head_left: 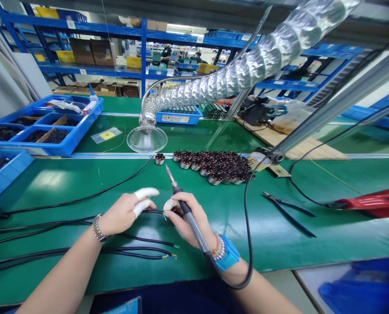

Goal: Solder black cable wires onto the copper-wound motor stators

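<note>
My left hand point(125, 211), with white covers on two fingers, is closed on a black cable point(154, 211). The cable's stripped end, with thin coloured wires, reaches the fingertips of my right hand point(194, 220). That hand grips a soldering iron point(191, 218), its metal tip pointing up and away. Something dark shows between its fingers, mostly hidden. Beyond the tip stands a single small motor stator point(160, 158) with a cable at its side. To its right is a cluster of similar copper-wound stators point(215, 178). More black cables point(142, 253) with bare coloured ends lie under my left forearm.
A fume funnel point(147, 139) on a silver duct point(240, 72) hangs over the green bench. Blue divided bins point(83, 135) stand at left. Pliers point(289, 213) and a red tool point(374, 202) lie at right. The iron's cord point(247, 218) loops by my right wrist.
</note>
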